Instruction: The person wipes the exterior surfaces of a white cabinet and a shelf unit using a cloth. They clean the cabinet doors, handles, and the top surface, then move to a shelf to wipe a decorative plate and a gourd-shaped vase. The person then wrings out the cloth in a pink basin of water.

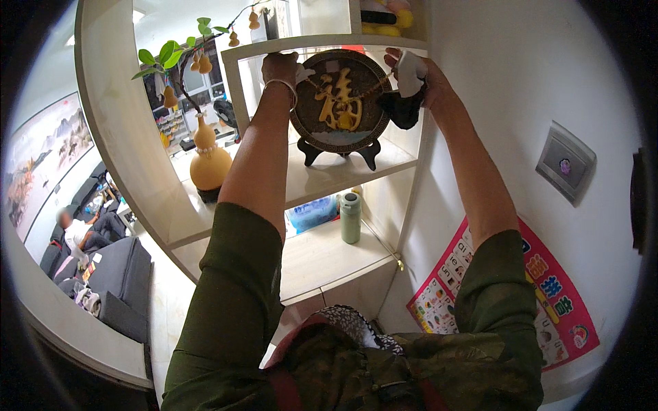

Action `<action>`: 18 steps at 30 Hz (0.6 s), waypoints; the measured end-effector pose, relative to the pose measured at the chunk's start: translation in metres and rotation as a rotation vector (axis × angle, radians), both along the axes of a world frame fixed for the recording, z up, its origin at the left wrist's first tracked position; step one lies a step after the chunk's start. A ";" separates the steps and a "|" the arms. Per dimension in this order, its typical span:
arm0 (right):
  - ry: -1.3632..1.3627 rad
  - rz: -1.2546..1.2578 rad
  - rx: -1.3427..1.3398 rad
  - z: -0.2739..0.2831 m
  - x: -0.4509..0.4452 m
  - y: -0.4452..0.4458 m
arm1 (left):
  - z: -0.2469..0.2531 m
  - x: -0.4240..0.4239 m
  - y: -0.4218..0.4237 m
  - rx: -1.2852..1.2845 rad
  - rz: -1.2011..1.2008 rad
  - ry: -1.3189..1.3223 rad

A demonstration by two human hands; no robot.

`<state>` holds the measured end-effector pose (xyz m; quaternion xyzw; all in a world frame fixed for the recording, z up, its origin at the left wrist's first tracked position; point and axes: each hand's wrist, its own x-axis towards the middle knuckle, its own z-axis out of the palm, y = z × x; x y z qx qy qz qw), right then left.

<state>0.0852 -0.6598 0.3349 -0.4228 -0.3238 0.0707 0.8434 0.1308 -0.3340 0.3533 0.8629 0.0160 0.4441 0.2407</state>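
A round dark decorative plate (313, 115) with a raised gold character stands on a black stand (369, 154) in a shelf compartment. My left hand (279, 68) is closed at the plate's upper left edge, with a scrap of white cloth (304, 75) showing beside the fingers. At the upper right, my right hand (433, 77) grips a white cloth (411, 74); a fuzzy black piece (403, 109) hangs below it. Across the plate's face droops a thin golden chain (381, 83), running between both hands. Its exact ends are hidden.
A gourd ornament (209, 167) with leafy branches stands left of my left arm. Below, a green bottle (351, 218) and a blue package (314, 213) occupy a lower shelf. The right wall carries a switch (565, 163) and poster (560, 303). A person (77, 231) sits on a sofa (115, 280).
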 end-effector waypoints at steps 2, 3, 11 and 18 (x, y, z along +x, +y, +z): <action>0.000 0.114 0.033 -0.003 0.011 -0.004 | -0.006 0.005 -0.007 0.128 0.220 -0.091; 0.014 0.184 0.067 -0.002 0.011 -0.004 | -0.006 0.004 -0.012 0.196 0.331 -0.139; 0.057 0.148 0.213 -0.005 0.004 0.010 | -0.008 0.003 -0.008 -0.018 0.216 -0.103; -0.031 0.290 0.273 -0.016 0.050 -0.007 | -0.007 0.010 -0.017 -0.041 0.203 -0.046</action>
